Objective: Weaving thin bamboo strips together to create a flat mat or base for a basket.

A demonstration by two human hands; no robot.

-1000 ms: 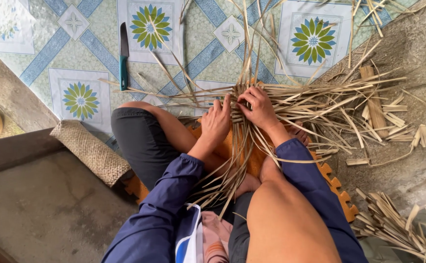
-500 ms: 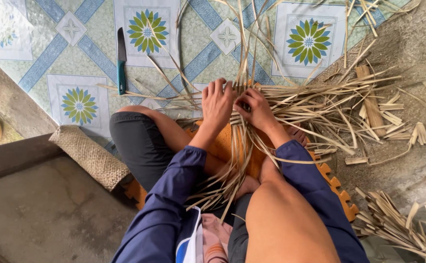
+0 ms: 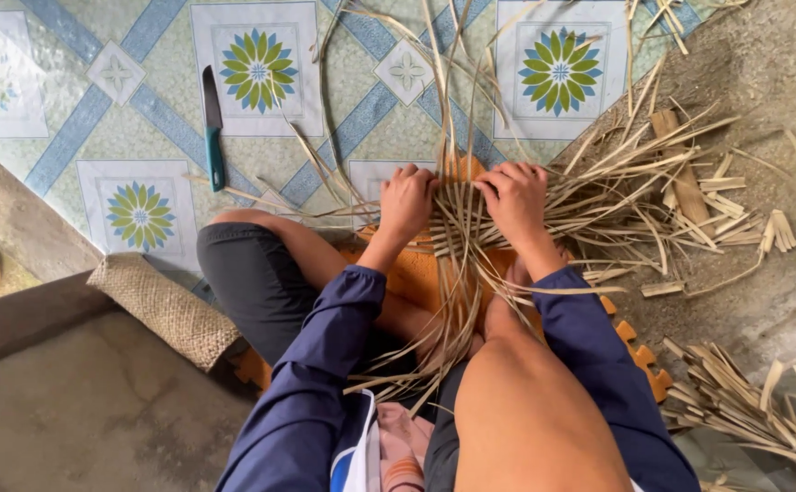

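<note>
A flat weave of thin bamboo strips (image 3: 460, 239) lies on an orange foam mat (image 3: 416, 278) between my knees. My left hand (image 3: 407, 200) presses on the weave's left side, fingers curled over strips. On the right side my right hand (image 3: 515, 199) pinches strips. Long loose strip ends fan out upward and to the right. Both arms wear dark blue sleeves.
A knife with a teal handle (image 3: 213, 139) lies on the patterned tile floor at upper left. A woven mat piece (image 3: 168, 308) sits by my left knee. Cut bamboo scraps (image 3: 689, 182) and a pile of strips (image 3: 753, 401) litter the concrete at right.
Both hands have shifted slightly up along the weave and closer together; the strips between them have been rearranged.
</note>
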